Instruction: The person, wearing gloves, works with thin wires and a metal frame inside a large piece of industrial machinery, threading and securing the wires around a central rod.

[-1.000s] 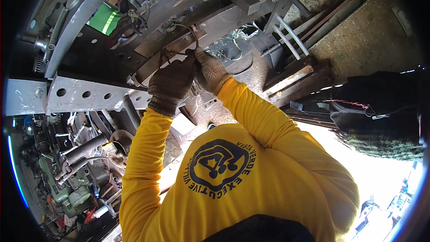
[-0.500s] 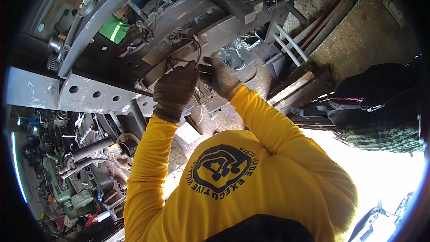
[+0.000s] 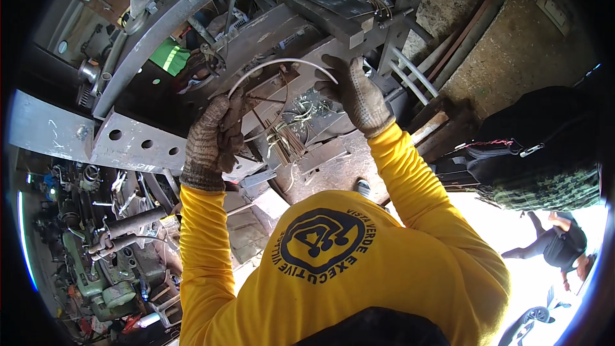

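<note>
Gloves (image 3: 206,138) are rough, matt knit cloth. Rod (image 3: 282,60) looks like smooth, kinda shiny metal. Beam (image 3: 131,143) is dull, scuffed metal; shirt (image 3: 397,269) is just matt cloth.

Reckoned from the open gap between left hand (image 3: 218,134) and right hand (image 3: 360,97), the arched rod (image 3: 288,60) bars 12 o'clock, thin rods (image 3: 289,143) crowd 6, and a hole-punched steel plate (image 3: 131,151) stands at 9.

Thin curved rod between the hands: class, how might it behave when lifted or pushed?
The thin curved rod is probably springy rather than floppy, since it arches smoothly from the left hand to the right hand without sagging. It is likely easy to lift, being so slender. Pushed along a surface, it might swivel rather than roll, given its bend.
</note>
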Tool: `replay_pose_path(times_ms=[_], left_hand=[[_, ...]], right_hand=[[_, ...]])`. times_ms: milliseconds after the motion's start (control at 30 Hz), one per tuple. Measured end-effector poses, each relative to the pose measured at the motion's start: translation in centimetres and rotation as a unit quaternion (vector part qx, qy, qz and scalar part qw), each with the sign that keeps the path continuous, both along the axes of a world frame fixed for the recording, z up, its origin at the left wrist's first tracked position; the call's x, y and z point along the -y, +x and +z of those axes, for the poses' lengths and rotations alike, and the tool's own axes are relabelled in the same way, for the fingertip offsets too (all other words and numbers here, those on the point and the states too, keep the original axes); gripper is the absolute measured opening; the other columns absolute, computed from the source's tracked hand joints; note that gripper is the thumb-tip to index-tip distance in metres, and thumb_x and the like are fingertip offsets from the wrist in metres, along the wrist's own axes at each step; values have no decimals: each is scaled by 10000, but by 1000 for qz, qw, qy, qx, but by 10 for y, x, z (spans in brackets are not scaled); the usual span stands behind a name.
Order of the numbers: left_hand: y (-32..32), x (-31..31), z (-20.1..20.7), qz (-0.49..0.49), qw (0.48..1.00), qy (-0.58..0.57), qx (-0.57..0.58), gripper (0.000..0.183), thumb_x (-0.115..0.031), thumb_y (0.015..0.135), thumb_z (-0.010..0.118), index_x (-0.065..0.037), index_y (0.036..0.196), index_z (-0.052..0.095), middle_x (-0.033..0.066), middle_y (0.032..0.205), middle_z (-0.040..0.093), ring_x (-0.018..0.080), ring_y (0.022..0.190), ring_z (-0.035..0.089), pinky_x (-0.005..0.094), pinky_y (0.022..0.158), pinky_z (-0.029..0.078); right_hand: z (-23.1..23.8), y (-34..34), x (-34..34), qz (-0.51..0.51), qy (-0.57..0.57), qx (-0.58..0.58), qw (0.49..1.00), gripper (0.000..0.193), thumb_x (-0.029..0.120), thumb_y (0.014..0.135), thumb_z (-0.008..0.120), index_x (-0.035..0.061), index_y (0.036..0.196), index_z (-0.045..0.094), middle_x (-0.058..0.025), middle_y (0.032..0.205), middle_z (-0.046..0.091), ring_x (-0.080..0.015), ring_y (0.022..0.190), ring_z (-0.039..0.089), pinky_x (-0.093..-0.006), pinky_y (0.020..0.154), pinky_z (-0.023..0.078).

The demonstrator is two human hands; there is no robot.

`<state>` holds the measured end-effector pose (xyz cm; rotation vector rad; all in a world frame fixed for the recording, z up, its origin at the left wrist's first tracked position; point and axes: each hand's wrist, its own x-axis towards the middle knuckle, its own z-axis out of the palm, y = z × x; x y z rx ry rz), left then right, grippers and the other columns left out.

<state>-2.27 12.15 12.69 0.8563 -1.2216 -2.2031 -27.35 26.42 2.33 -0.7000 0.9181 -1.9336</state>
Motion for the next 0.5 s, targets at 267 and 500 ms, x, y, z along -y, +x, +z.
replay_pose_path(times_ms=[267,500], left_hand=[[1,10,-31,-32,999,26,1,383,-311,963,706,-61,1244,634,-82,670,472,44,510,397,223,460,345],[-14,-1,-28,-2,983,-158,97,520,-391,978,684,-61,1368,587,38,941,695,111,754,671,274,659,573]], right_hand=[[31,-1,-17,25,145,-113,983,652,579,1039,467,-2,1262,663,-70,782,666,-139,612,593,-254,603,490],[36,-6,-18,-12,151,-125,980,342,339,1037,604,37,1131,735,46,625,518,-69,523,431,-223,496,335]])
